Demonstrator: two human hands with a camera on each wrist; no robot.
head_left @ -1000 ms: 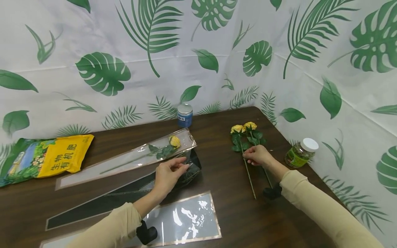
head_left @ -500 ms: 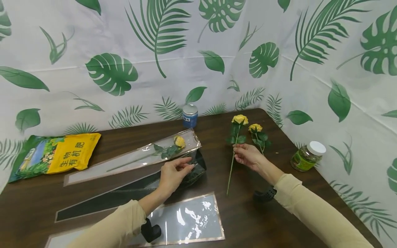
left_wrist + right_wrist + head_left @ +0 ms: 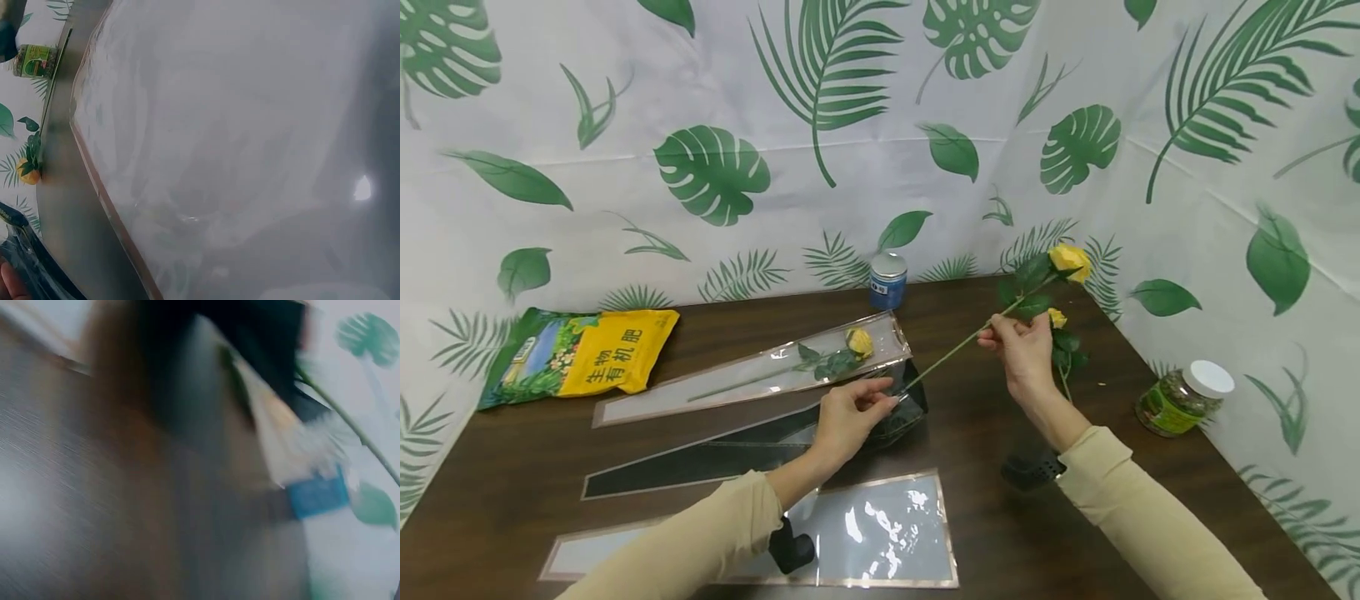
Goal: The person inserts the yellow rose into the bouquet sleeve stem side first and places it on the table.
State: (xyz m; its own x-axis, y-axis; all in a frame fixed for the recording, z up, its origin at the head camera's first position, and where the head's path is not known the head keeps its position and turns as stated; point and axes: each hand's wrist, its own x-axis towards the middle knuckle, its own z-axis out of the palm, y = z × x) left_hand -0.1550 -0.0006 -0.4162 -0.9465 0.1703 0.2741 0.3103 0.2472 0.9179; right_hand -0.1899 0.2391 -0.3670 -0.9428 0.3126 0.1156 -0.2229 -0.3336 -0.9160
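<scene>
In the head view my right hand [image 3: 1028, 358] pinches the stem of a yellow rose [image 3: 1070, 261], raised over the table and tilted, bloom up to the right. The stem's lower end reaches the mouth of a black flower sleeve [image 3: 722, 458], close to the fingertips of my left hand [image 3: 848, 421]. Thumb and fingers of that hand pinch the sleeve's mouth and hold it raised. The left wrist view catches the sleeve's dark edge [image 3: 40, 262] at its lower left corner. A blurred right wrist view has the green stem [image 3: 362, 434] running toward the black film [image 3: 262, 331].
Another yellow rose [image 3: 1067, 354] lies behind my right hand. A clear sleeve [image 3: 655, 402] with a rose [image 3: 859, 342] inside lies farther back; a greyish sleeve [image 3: 887, 533] lies in front. Around them are a yellow-green bag [image 3: 587, 354], a blue jar [image 3: 888, 283] and a white-lidded jar [image 3: 1183, 398].
My right hand has lifted one rose off the table, tilted it and brought its stem end left to the black sleeve's mouth. My left hand keeps its pinch on the sleeve.
</scene>
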